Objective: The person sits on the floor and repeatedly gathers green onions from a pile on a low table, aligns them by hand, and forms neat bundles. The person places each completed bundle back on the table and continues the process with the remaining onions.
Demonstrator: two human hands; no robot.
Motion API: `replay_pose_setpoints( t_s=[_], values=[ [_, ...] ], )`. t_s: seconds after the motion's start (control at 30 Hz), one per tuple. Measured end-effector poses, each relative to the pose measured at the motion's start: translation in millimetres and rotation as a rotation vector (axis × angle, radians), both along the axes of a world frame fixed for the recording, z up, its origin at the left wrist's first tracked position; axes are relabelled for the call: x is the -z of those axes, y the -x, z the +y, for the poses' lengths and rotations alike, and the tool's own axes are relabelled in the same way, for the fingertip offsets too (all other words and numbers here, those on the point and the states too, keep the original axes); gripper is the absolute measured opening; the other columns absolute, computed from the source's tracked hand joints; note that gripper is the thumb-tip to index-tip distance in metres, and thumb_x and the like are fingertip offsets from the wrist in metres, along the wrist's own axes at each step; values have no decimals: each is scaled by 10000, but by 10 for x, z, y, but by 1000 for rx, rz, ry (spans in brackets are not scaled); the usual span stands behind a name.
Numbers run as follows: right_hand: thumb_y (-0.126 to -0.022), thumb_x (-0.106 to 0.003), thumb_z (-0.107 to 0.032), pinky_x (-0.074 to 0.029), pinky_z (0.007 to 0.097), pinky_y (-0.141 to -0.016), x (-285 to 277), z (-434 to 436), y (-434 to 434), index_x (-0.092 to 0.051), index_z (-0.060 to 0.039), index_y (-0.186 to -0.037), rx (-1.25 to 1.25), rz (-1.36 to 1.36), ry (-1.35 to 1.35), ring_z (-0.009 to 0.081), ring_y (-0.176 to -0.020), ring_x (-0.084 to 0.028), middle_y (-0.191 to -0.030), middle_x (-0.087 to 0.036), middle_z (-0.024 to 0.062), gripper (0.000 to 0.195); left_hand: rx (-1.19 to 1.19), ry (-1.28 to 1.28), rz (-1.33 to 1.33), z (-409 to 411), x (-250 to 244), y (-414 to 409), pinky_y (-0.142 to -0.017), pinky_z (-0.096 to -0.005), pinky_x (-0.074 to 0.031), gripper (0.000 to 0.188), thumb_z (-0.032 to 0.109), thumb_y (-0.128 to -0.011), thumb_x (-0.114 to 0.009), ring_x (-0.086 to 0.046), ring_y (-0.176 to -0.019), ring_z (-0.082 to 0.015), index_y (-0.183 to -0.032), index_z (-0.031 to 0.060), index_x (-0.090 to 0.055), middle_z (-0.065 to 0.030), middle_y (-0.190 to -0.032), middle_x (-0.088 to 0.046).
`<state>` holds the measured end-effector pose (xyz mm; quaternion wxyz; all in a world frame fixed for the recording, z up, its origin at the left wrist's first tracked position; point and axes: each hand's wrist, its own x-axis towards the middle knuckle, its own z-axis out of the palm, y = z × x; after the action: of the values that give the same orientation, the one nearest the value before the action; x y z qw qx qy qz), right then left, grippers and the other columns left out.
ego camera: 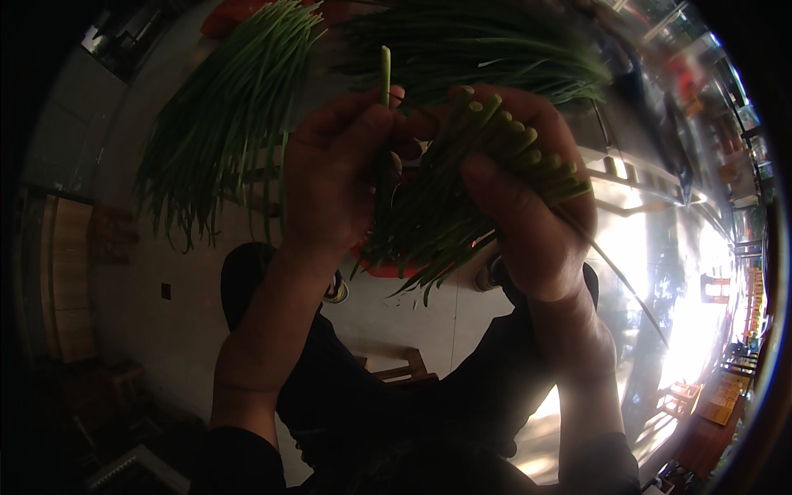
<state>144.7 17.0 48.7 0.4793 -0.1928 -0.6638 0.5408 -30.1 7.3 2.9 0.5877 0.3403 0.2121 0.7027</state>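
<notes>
My left hand (334, 154) pinches one green stalk (386, 71) between thumb and forefinger, its pale cut end pointing up. Beside it, my right hand (532, 185) grips a bunch of green stalks (433, 179), which look like garlic chives. Their cut ends fan out above my right thumb, while the leafy tips hang down between my hands. My right fingertips come close to the left-hand stalk; whether they touch it I cannot tell. One thin blade (625, 284) sticks out past my right wrist.
A pile of chives (229, 124) lies at the upper left, and a darker heap (482, 49) at the top. Something red (390, 267) shows below the held bunch. A wooden stool (402, 366) is between my legs on the tiled floor (383, 315). Bright light falls at right.
</notes>
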Motion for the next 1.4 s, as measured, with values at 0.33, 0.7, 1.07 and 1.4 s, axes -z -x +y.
replay_pose_setpoints(
  t_s=[0.33,0.7,1.07,1.4],
  values=[
    [-852,-497,-14,-446,306,-930,-14,-22,12,-453,52,-1261,-3,39,61,198,-1048,-584,-1128,-622,160,417,-20,-31,54,-22,-2,11,-639,-280,-579,205,114,-929,-586,-662,-800,-152,-1100,3,-607,-111,-932,-674],
    [-840,-514,-40,-426,317,-951,-16,-46,16,-466,36,-1244,-9,10,51,200,-1079,-565,-1173,-601,154,414,-89,-128,284,-5,8,72,-675,-293,-562,202,133,-933,-574,-662,-853,-191,-1093,12,-595,-126,-1088,-639],
    [-889,-474,39,-463,305,-899,49,-23,49,-454,13,-1219,-94,98,51,173,-1070,-575,-1156,-603,135,332,-102,-209,396,-29,-100,140,-651,-274,-604,189,36,-919,-565,-700,-796,-198,-1088,-33,-615,-170,-887,-696],
    [-847,-502,17,-428,331,-931,81,86,10,-464,-7,-1208,-86,-14,-226,190,-1079,-528,-1171,-492,108,363,-164,-172,639,-66,-108,148,-706,-220,-492,229,63,-904,-608,-641,-827,-121,-1114,-25,-637,-88,-957,-688]
  ],
)
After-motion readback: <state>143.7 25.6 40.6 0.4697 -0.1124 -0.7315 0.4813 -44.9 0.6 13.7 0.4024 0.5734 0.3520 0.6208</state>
